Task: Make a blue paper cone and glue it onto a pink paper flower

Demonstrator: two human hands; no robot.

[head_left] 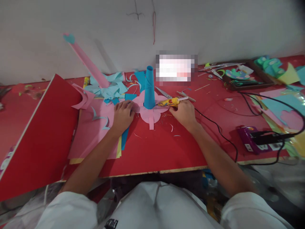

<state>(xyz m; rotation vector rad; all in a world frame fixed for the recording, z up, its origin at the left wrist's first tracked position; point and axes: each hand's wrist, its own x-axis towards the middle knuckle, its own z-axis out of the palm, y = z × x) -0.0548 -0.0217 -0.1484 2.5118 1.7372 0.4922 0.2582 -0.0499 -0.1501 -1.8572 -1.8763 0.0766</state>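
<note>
An upright blue paper tube (149, 90) stands on the middle of a pink paper flower (153, 117) lying on the red table. A pink strip sticks out from the flower's near side. My left hand (123, 117) is closed at the flower's left petal, its fingertips partly hidden. In my right hand (185, 112) is a yellow glue gun (168, 102) with a white glue stick jutting from its back. Its nozzle points left, close to the foot of the tube. Scissors (164, 93) lie just behind the glue gun.
Pink sheets (88, 136) and light blue scraps (116, 86) lie at left, beside a standing pink tube (88, 62). A red board (38, 133) leans there. At right are a tray (252, 84), a purple box (252, 140) and black cables (219, 128). Bright blurred rectangle (175, 68) behind.
</note>
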